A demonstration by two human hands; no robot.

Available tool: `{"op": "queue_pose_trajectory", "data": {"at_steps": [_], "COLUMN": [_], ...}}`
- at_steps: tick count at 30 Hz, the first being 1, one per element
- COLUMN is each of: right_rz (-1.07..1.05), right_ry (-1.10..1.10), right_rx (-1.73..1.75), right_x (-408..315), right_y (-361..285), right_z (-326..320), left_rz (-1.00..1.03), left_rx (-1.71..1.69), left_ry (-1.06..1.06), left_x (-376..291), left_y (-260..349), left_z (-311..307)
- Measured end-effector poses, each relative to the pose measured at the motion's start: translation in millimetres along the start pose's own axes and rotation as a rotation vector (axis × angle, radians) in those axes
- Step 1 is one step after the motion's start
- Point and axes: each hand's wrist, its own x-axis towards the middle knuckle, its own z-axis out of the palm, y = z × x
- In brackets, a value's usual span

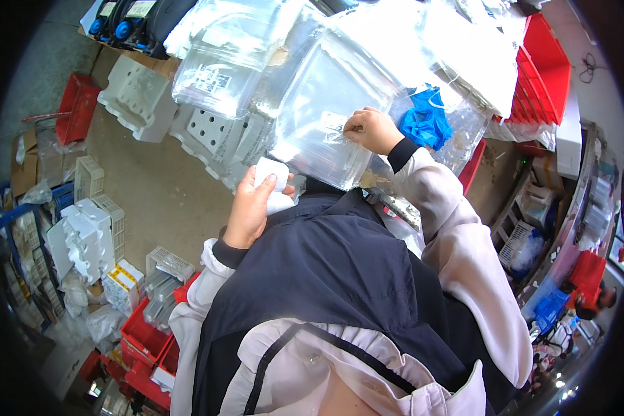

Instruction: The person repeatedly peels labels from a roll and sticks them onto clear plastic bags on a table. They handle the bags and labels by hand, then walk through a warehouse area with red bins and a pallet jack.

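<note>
My left hand (255, 205) holds a small roll of white labels (271, 174), with a strip of its paper hanging below the thumb. The fingertips of my right hand (372, 130) touch a printed white label (334, 121) on a stack of clear plastic bags (338, 78). Whether those fingers grip the label's edge cannot be told. To the left lies another stack of clear bags (229, 57), which also bears a printed label (211, 79). A crumpled blue plastic bag or glove (425, 118) rests just right of my right hand.
White foam boxes (135, 99) stand on the floor beyond the bags at left. Red crates (543, 73) are at the upper right, and more red crates (145, 333) sit at lower left. Black tape dispensers with blue knobs (123, 29) are at the upper left. A person (595, 301) is at the far right.
</note>
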Motion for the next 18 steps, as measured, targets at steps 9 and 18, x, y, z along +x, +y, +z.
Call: {"op": "queue_pose_trajectory", "data": {"at_steps": [9, 18], "right_rz": [0.511, 0.402], "right_ry": [0.591, 0.590], "right_rx": [0.362, 0.472], "right_x": [10.1, 9.6], "right_y": [40.7, 41.2], "right_z": [-68.8, -99.5], "left_rz": [0.031, 0.009], "left_rx": [-0.021, 0.099], "left_ry": [0.042, 0.019], "left_x": [1.7, 5.2], "left_y": [1.3, 0.6], "left_z": [0.6, 4.5]}}
